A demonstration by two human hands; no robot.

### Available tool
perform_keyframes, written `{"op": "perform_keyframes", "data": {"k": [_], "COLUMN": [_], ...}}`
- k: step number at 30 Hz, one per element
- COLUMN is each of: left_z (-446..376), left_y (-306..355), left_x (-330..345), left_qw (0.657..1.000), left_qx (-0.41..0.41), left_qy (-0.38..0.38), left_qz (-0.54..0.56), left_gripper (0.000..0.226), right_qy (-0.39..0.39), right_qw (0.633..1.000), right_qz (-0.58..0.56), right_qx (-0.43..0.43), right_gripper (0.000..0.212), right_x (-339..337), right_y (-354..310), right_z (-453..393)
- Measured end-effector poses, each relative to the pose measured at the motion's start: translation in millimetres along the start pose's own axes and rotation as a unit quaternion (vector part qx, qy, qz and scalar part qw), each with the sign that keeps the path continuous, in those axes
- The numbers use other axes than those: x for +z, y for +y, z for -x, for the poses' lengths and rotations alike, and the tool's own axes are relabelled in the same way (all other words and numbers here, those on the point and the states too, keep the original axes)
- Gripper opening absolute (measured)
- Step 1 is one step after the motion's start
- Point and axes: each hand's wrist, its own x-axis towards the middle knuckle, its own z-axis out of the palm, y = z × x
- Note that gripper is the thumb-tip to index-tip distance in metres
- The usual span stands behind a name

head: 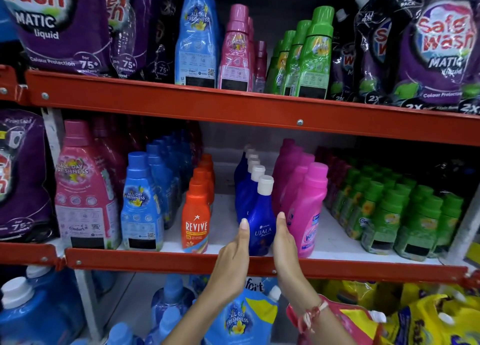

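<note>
A dark blue Ujala bottle (262,222) with a white cap stands at the front of a row of like bottles on the middle shelf (181,259). My left hand (233,256) lies flat against its left side, fingers straight and pointing up. My right hand (284,243) lies flat against its right side, fingers straight too. Neither hand curls round the bottle. A red thread band sits on my right wrist.
An orange Revive bottle (195,222) stands left of the blue row and pink bottles (309,209) crowd its right. Light blue bottles (141,204), green bottles (389,214) and purple pouches (439,48) fill the shelves. The red upper shelf rail (233,105) overhangs.
</note>
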Motion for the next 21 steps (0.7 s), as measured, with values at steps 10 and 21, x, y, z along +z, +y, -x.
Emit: {"op": "perform_keyframes", "data": {"k": [10, 21], "left_z": [-21.8, -12.9], "left_y": [-1.7, -11.0], "left_x": [-12.9, 2.3], "left_qw": [0.996, 0.980], "left_qx": [-0.035, 0.107], "left_qy": [-0.008, 0.169], "left_qz": [0.087, -0.015], "left_gripper": [0.111, 0.062], "right_qy": [0.001, 0.097], "right_qw": [1.000, 0.978], "right_qz": [-0.002, 0.090], "right_qx": [0.012, -0.162], "right_gripper": [0.058, 0.043], "right_x": [-6.2, -26.5], "right_y": [4.3, -10.4], "right_z": [0.6, 17.4]}}
